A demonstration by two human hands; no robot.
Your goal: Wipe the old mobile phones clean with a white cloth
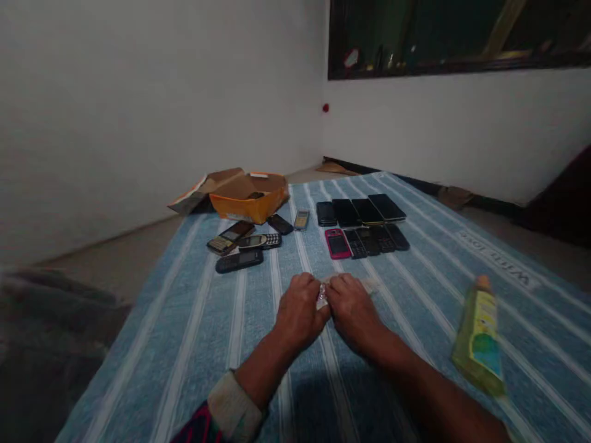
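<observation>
My left hand [302,307] and my right hand [353,311] meet over the striped cloth [249,381]. Both are closed, gripping a small clear, shiny thing [322,296] between them; it looks like plastic, and much of it is hidden by the fingers. A pale, flat piece [370,285] shows beyond my right hand. Past my hands, a pink phone [337,244] lies beside several dark keypad phones [368,241], with larger dark phones [355,212] in a row behind them.
An open orange box [247,206] stands at the back left, its lid flap out to the left. Several old phones [240,260] lie loosely before it. A bottle of yellow-green liquid [480,338] lies at the right. A wall rises behind.
</observation>
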